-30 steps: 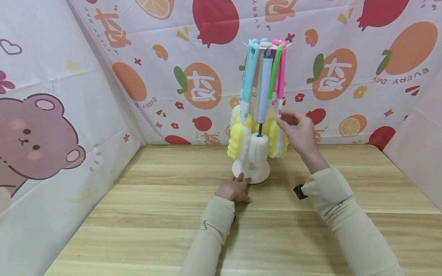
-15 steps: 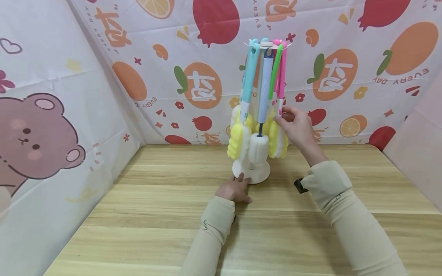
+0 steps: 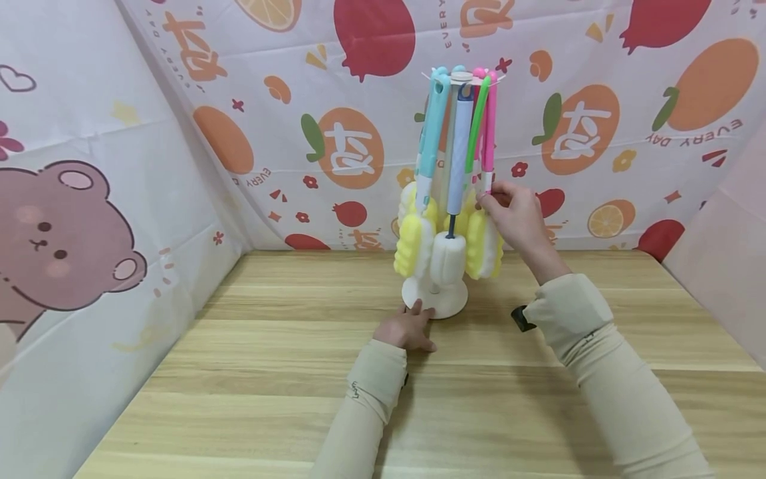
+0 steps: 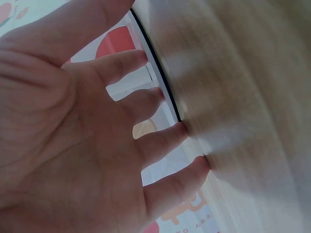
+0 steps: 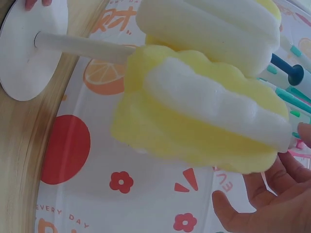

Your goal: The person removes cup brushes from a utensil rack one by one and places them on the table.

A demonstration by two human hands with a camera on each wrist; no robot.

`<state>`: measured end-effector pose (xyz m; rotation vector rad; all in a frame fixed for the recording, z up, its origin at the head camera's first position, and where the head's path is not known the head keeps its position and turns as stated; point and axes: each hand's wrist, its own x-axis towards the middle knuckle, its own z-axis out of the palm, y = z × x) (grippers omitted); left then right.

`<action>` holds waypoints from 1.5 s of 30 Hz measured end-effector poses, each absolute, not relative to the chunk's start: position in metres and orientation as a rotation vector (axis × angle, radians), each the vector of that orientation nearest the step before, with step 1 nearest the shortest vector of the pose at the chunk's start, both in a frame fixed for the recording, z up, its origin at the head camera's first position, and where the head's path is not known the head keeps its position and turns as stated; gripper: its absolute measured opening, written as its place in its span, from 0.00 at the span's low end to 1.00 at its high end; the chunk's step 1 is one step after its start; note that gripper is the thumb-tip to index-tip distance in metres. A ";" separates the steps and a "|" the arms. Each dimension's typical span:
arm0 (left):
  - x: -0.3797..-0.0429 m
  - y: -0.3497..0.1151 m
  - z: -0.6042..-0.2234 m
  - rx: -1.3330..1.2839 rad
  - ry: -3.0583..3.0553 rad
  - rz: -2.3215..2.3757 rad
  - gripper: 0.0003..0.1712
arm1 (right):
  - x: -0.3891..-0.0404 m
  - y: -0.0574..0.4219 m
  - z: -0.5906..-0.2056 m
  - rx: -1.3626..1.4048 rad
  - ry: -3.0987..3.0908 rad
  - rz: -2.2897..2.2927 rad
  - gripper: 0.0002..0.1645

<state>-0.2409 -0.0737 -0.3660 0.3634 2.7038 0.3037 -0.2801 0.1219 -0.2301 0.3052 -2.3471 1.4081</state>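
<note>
A white rotating rack (image 3: 451, 307) with a round base holds several hanging sponge bottle brushes. My left hand (image 3: 403, 329) rests at the base's front left edge, with its fingers extended in the left wrist view (image 4: 97, 131). My right hand (image 3: 519, 216) pinches the lower handle of a pink sponge brush (image 3: 489, 133) just above its yellow-and-white sponge head (image 5: 204, 107). Beside it hang a green-handled brush (image 3: 477, 126), a pale blue-handled brush (image 3: 459, 153) with a white head, and a turquoise-handled brush (image 3: 432, 133). Brushes at the back are partly hidden.
The rack stands on a wooden table (image 3: 269, 372) near its back edge. A fruit-print cloth (image 3: 287, 173) hangs close behind it. At the left is a cloth with a bear print (image 3: 78, 246), and a pale side cloth (image 3: 730, 239) hangs at the right.
My right hand has risen slightly and its fingers have closed in on the pink brush's lower handle. That brush's sponge head has shifted a little right. The left hand stays put.
</note>
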 end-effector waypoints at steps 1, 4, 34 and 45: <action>-0.241 -0.074 -0.366 0.364 2.705 0.302 0.41 | -0.280 0.122 -0.230 0.308 -2.346 1.420 0.19; -0.241 -0.073 -0.367 0.363 2.706 0.299 0.41 | -0.280 0.123 -0.230 0.315 -2.346 1.450 0.21; -0.243 -0.073 -0.367 0.344 2.698 0.308 0.41 | -0.278 0.129 -0.226 0.292 -2.299 1.460 0.20; -0.242 -0.074 -0.367 0.344 2.691 0.307 0.41 | -0.275 0.131 -0.228 0.296 -2.283 1.466 0.20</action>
